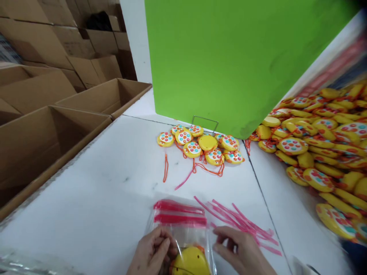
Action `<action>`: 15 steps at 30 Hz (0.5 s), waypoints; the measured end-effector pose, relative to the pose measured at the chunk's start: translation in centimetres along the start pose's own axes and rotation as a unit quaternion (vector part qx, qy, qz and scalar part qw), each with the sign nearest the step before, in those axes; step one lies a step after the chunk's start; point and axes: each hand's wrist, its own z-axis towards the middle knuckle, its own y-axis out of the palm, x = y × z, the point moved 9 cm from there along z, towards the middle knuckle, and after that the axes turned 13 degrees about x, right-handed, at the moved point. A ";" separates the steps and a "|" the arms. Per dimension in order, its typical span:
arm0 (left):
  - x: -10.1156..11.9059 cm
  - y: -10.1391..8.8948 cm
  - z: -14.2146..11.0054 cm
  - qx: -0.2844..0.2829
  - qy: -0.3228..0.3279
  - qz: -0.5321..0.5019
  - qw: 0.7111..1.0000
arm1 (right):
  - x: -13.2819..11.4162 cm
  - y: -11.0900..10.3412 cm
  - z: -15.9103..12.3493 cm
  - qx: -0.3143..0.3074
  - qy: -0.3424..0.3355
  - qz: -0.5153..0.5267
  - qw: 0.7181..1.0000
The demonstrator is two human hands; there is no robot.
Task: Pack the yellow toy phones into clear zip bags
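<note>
At the bottom edge, my left hand (151,252) and my right hand (239,250) grip the two sides of a clear plastic bag (186,233) with a red strip along its top. A yellow round toy (191,262) sits inside the bag between my hands. Both hands have their fingers curled on the bag's edges. Under and beside the bag lie more clear bags, and loose red strips (243,223) lie just right of it.
A small cluster of yellow toys (200,145) with orange cords lies at the foot of a green board (229,57). A large heap of the same toys (323,152) fills the right. Open cardboard boxes (51,133) line the white table's left edge.
</note>
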 end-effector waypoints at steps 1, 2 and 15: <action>0.0 0.1 0.0 -0.002 -0.003 -0.002 1.000 | -0.9 1.5 0.3 -0.038 0.015 0.056 0.998; -0.1 0.2 -0.1 -0.005 -0.005 -0.006 1.000 | -1.5 2.6 0.5 -0.068 0.033 0.107 0.991; -0.3 -1.6 -0.3 0.057 -0.031 0.026 0.998 | -1.2 2.9 -0.3 -0.072 0.008 0.197 0.978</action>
